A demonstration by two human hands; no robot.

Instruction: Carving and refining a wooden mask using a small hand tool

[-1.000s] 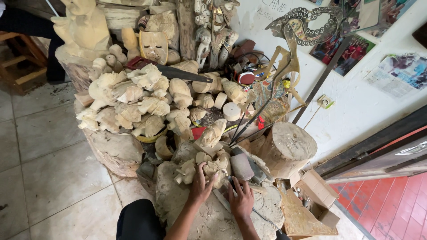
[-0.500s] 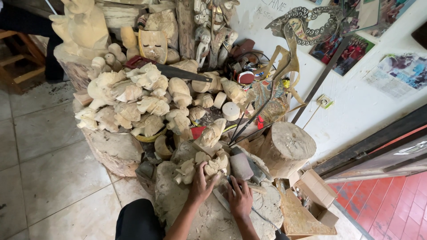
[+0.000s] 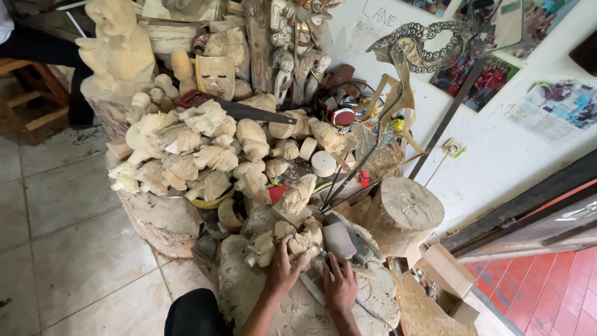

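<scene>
Two hands on the stump worktop (image 3: 373,305): left hand (image 3: 281,272) is being kept curled on the pale carving (image 3: 292,239), unmoved; right hand (image 3: 341,286) is being pressed flat, fingers spread.

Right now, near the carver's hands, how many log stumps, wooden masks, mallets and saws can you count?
Log stumps: 1
Wooden masks: 1
Mallets: 1
Saws: 1
Total: 4

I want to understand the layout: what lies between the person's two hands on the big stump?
In the head view, a narrow flat blade-like tool lies between the left hand and right hand.
</scene>
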